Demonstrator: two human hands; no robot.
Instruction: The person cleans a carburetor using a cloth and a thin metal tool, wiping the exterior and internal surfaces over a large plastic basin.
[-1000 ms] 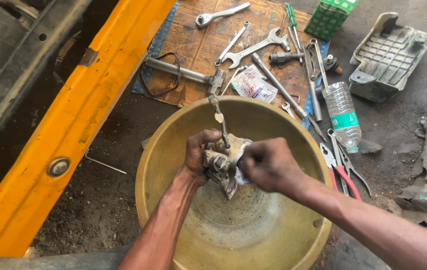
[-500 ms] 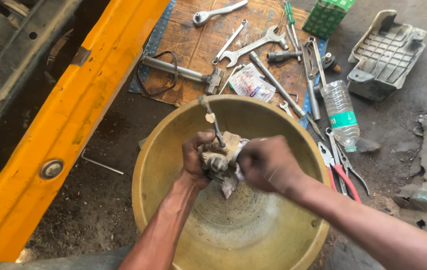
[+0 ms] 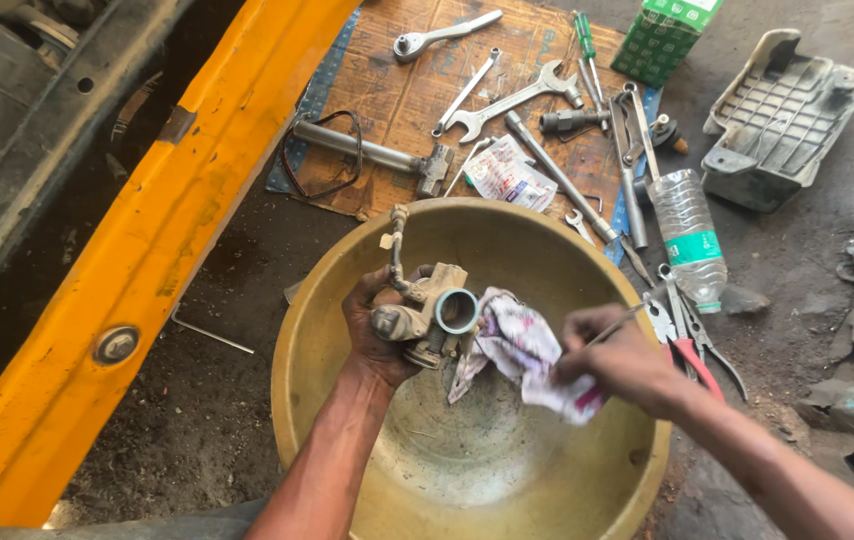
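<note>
Oily dirt ground, dark and gritty, under a big yellow-brown basin (image 3: 347, 440) set beside a yellow painted beam (image 3: 162, 260).

Left hand (image 3: 375, 325) closed around a grimy carburettor (image 3: 430, 312), held up over the middle of the basin with its round open throat turned toward the right hand. Thin cable and fitting (image 3: 396, 240) standing up from the top of the part, above the left fingers. Right hand (image 3: 619, 362) gripping one end of a stained printed rag (image 3: 519, 350), fist closed on it, the other end of the cloth hanging just against the carburettor's side. Something thin and metallic poking out past the right knuckles; too small to tell what.

Judging by the look alone: outer body partly wiped, yet dull and dirty in the recesses, so cleaning seems well short of finished. Basin nearly dry, only grit and smears on its bottom.

Farther out, just right of the right hand: red-handled pliers (image 3: 692, 350) and a clear plastic water bottle (image 3: 689, 232) lying on its side. Beyond both hands, a sheet of brown cardboard (image 3: 387, 95) spread with spanners (image 3: 517, 98), a ratchet wrench (image 3: 444, 33), a green-handled screwdriver (image 3: 584, 40) and a small printed sachet (image 3: 507, 175). Far right of that, a grey plastic cover (image 3: 777, 115) and a green carton (image 3: 669, 35).
</note>
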